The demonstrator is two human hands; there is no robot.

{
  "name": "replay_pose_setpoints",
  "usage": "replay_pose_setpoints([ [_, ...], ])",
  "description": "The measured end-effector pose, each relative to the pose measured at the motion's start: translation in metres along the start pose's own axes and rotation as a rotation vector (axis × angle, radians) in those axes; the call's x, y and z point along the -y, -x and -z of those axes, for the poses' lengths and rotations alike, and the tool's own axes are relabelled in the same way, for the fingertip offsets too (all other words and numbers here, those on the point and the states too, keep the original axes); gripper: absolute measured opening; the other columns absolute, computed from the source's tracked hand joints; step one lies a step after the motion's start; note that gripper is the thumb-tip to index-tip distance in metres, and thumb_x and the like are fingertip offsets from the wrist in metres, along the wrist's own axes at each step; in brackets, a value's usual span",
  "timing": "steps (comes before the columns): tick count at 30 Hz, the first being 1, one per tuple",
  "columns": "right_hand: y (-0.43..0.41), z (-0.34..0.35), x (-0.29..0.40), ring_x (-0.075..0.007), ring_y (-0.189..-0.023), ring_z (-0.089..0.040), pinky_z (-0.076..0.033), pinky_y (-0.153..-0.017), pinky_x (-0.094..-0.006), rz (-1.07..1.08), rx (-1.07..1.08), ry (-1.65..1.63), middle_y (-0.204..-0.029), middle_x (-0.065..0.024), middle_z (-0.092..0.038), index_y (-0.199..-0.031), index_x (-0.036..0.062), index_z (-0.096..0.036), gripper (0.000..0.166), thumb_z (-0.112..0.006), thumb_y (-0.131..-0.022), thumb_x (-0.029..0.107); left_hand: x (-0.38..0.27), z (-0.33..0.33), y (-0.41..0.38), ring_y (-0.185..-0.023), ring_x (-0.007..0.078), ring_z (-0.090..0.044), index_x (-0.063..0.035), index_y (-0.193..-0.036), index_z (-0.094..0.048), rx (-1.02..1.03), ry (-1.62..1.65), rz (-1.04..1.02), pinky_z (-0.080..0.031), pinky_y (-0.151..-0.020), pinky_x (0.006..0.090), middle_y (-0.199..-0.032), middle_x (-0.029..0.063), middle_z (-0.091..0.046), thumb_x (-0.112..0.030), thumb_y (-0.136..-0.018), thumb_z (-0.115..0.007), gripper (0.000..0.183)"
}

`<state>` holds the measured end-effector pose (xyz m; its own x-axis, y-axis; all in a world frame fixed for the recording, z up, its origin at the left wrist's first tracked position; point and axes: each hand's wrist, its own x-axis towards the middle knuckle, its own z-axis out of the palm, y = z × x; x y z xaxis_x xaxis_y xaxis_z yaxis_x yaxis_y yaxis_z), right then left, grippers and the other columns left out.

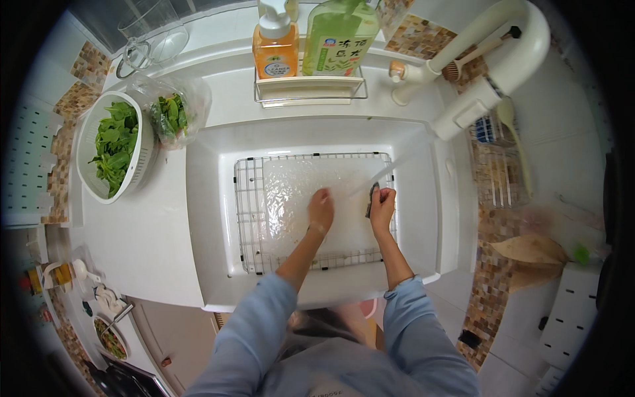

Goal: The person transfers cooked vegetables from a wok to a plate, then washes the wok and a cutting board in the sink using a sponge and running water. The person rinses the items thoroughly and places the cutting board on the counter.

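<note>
A wet white board, probably a cutting board, lies flat on a wire rack in the white sink. Over its middle is my left hand, blurred and with curled fingers; I cannot tell whether anything is in it. My right hand pinches a dark scrubbing pad above the board's right side. From the white pull-out faucet, a water stream runs down at a slant between the hands onto the board.
A white colander of leafy greens stands on the left counter, beside a plastic bag with more greens. Behind the sink, an orange pump bottle and a green bottle sit in a caddy.
</note>
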<state>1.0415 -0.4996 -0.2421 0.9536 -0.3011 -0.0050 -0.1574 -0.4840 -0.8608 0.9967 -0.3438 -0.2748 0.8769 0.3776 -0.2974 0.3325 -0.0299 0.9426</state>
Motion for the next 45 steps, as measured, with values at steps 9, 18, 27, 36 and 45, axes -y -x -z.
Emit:
replay_pose_setpoints([
  [9,0.082,-0.147,0.0,-0.0278,-0.064,-0.053,-0.041,-0.056,-0.039,0.79,0.205,0.52,-0.073,-0.0107,-0.051,-0.081,0.0079,-0.051,0.012,-0.059,-0.075,0.014,0.066,0.093,0.036,-0.132,0.0344,-0.015,-0.003,-0.137,-0.019,-0.175,-0.918,-0.101,-0.011,-0.106,0.0498,-0.143,0.0126,-0.02,-0.016,-0.084,-0.051,0.063],
  [18,-0.046,-0.119,-0.044,-0.0218,-0.057,-0.052,-0.038,-0.051,-0.0385,0.399,-0.22,0.457,-0.062,-0.009,-0.052,-0.072,0.0069,-0.05,0.006,-0.053,-0.076,0.009,0.06,0.095,0.03,-0.131,0.0334,-0.018,0.0007,-0.135,-0.021,-0.084,-0.939,-0.226,-0.016,-0.107,0.0446,-0.142,0.015,-0.021,-0.015,-0.086,-0.046,0.057],
  [27,0.07,-0.102,-0.055,-0.0275,-0.068,-0.057,-0.045,-0.063,-0.0389,0.889,0.821,0.574,-0.069,-0.0093,-0.059,-0.062,0.0066,-0.054,0.012,-0.061,-0.069,0.014,0.074,0.112,0.029,-0.125,0.0344,-0.03,0.0021,-0.133,-0.024,-0.273,-0.711,-0.205,-0.018,-0.106,0.045,-0.139,0.0177,-0.026,-0.004,-0.086,-0.041,0.051],
  [36,0.097,-0.157,-0.011,-0.0276,-0.066,-0.05,-0.041,-0.065,-0.0394,1.069,0.606,0.144,-0.07,-0.0102,-0.05,-0.072,0.0059,-0.052,0.011,-0.063,-0.071,0.009,0.085,0.119,0.011,-0.121,0.0279,-0.039,-0.0025,-0.132,-0.031,-0.265,-0.504,-0.282,-0.012,-0.108,0.0419,-0.133,0.0145,-0.039,-0.003,-0.09,-0.033,0.042],
  [45,-0.037,-0.101,-0.055,-0.0249,-0.063,-0.053,-0.042,-0.055,-0.0359,0.341,-0.107,0.178,-0.072,-0.0139,-0.053,-0.078,0.0011,-0.05,0.011,-0.054,-0.082,0.011,0.088,0.119,0.008,-0.121,0.0271,-0.038,0.0,-0.129,-0.035,-0.265,-0.481,-0.224,-0.01,-0.107,0.0453,-0.13,0.0164,-0.042,-0.008,-0.092,-0.031,0.038],
])
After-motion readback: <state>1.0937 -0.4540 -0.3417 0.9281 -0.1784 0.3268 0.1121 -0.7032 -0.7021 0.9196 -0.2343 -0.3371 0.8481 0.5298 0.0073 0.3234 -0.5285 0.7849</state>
